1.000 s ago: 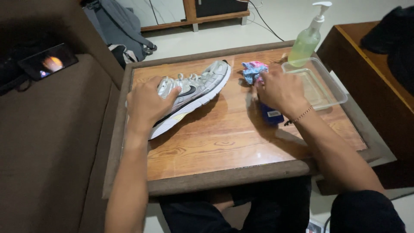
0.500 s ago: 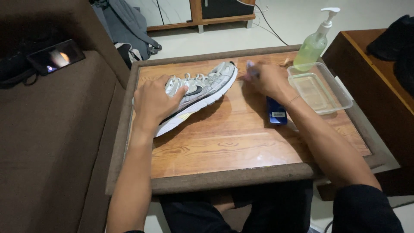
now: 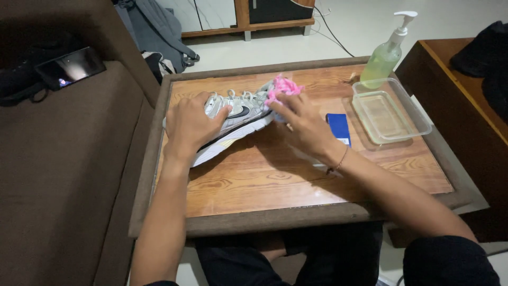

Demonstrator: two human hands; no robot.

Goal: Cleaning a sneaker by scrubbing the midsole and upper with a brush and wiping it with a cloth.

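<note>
A silver and white sneaker (image 3: 238, 119) lies on its side on a wooden tray table (image 3: 296, 175). My left hand (image 3: 189, 124) grips the shoe at its heel end and holds it down. My right hand (image 3: 301, 124) holds a pink and blue cloth (image 3: 283, 91) pressed against the toe end of the sneaker. The front of the shoe is hidden behind the cloth and my fingers.
A small blue box (image 3: 338, 128) lies just right of my right hand. A clear plastic container (image 3: 390, 110) and a pump bottle of pale green liquid (image 3: 387, 55) stand at the table's far right. A phone (image 3: 70, 66) rests on the brown couch at left. A grey backpack (image 3: 159, 37) sits on the floor beyond.
My right hand has brought the pink cloth leftward from beside the shoe onto its toe end. The left hand has stayed on the heel.
</note>
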